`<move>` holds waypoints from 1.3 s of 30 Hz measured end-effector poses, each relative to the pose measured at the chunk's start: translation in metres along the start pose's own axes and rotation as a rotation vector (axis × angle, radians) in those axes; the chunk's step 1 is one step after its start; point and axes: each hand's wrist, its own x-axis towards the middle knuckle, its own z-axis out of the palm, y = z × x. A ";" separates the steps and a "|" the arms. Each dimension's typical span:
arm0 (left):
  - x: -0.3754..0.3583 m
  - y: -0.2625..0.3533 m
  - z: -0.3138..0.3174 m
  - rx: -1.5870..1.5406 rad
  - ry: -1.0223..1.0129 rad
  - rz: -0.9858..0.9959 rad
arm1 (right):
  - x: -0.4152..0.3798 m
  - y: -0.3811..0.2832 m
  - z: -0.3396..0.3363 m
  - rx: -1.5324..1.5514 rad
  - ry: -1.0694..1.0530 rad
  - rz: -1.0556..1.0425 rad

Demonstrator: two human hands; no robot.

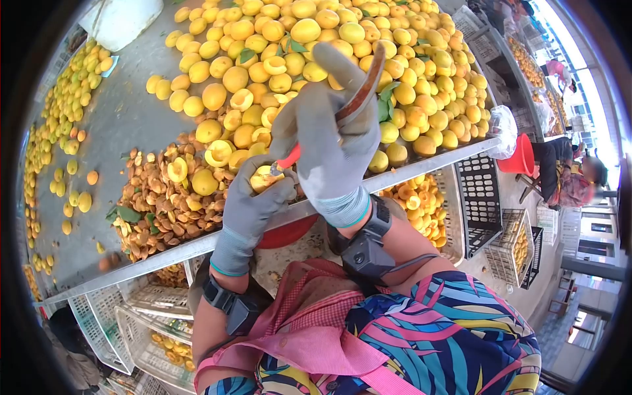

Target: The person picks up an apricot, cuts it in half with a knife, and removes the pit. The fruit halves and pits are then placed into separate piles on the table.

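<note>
My left hand (253,209), in a grey glove, has its fingers wrapped round an apricot (263,179) near the table's front edge. My right hand (332,131), gloved too, closes on a curved hand tool (370,82) with a worn, reddish-brown upper arm. A red part of the tool comes out below the fingers, and its lower end is right at the apricot; the middle is hidden in my grip. Behind both hands lies a big heap of yellow apricots (303,33). Brown apricot pits (171,220) are piled left of my left hand, with an apricot half (177,170) on top.
Greener apricots (62,105) lie along the left of the metal table (141,85). Below its edge stand a crate of apricot halves (454,247), a black crate (479,197) and white crates (99,322). A red bucket (517,158) and a seated person (573,178) are at right.
</note>
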 end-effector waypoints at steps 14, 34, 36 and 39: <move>0.006 -0.018 -0.001 0.033 0.127 0.091 | -0.008 0.022 -0.008 -0.166 -0.107 0.126; 0.011 -0.018 -0.008 0.094 -0.012 0.042 | 0.007 0.029 -0.003 0.161 -0.260 0.499; 0.013 -0.022 -0.009 0.181 -0.011 0.098 | 0.008 0.034 0.001 0.123 -0.306 0.429; 0.012 -0.016 -0.003 0.258 -0.014 0.147 | 0.012 0.029 0.000 -0.126 -0.458 0.345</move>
